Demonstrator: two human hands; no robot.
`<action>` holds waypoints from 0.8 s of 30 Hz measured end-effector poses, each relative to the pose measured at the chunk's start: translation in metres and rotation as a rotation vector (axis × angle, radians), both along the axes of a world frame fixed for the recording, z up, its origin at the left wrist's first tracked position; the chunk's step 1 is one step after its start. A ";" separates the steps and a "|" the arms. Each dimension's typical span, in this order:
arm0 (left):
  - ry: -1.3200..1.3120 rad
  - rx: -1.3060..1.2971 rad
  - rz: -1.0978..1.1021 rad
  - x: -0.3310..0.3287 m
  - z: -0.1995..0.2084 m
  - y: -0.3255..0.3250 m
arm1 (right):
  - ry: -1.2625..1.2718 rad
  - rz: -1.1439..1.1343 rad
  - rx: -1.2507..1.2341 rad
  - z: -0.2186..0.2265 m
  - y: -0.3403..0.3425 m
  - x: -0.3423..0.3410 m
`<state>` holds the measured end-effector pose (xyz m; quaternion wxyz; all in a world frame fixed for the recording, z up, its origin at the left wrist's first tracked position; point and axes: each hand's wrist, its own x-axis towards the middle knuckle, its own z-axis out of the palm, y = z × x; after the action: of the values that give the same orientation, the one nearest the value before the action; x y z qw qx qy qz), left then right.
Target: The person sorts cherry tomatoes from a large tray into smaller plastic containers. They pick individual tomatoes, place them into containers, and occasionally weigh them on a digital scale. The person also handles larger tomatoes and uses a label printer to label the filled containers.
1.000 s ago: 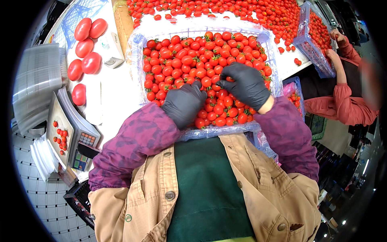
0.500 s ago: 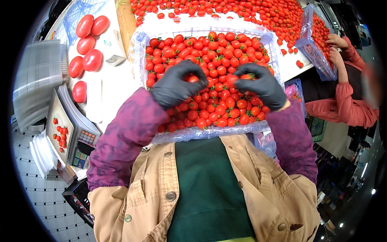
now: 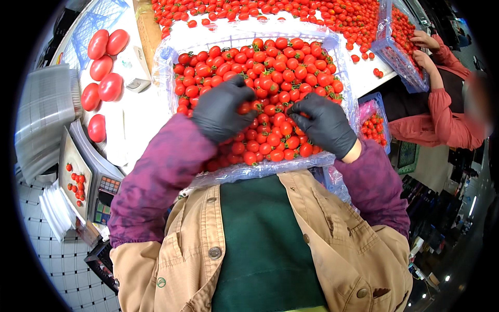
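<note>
A crate (image 3: 254, 169) lined with clear plastic is heaped with cherry tomatoes (image 3: 270, 62), some with green stems. Both my hands wear black gloves and are over the heap. My left hand (image 3: 221, 109) is curled, with one red cherry tomato (image 3: 244, 107) between its thumb and forefinger. Just to its right, my right hand (image 3: 325, 125) has its thumb and fingers drawn together, low against the tomatoes. Whatever its fingertips hold, if anything, is hidden.
More loose tomatoes (image 3: 249, 8) cover the table's far side. Red ovals (image 3: 110, 87), clear plastic containers (image 3: 44, 114) and a scale (image 3: 99, 179) bearing several tomatoes stand left. At right, a co-worker's hands (image 3: 423, 49) are at another crate (image 3: 392, 60); a smaller crate (image 3: 385, 112) sits below.
My right hand has come down and inward; the tomato seen at its fingertips no longer shows. The left hand stays curled round a tomato. The whole view has shifted slightly.
</note>
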<state>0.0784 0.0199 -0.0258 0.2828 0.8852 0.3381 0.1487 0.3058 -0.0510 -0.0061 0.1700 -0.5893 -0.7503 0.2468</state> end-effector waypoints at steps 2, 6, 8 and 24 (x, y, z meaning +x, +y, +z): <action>-0.382 -0.623 0.195 -0.028 0.012 0.002 | -0.215 0.083 -0.043 0.007 -0.003 -0.010; -1.049 -1.418 0.182 -0.075 0.011 -0.004 | -0.377 0.226 -0.035 0.001 -0.005 -0.017; -1.180 -1.499 0.170 -0.074 0.010 -0.013 | -0.343 0.253 -0.021 0.002 -0.005 -0.018; -1.288 -1.545 0.360 -0.083 0.012 -0.018 | 1.522 0.035 -1.029 0.020 0.017 -0.020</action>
<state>-0.0048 0.0014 -0.0139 0.8780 0.1487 0.2531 0.3780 0.2861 -0.0339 0.0135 0.3312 -0.2592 -0.2423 0.8743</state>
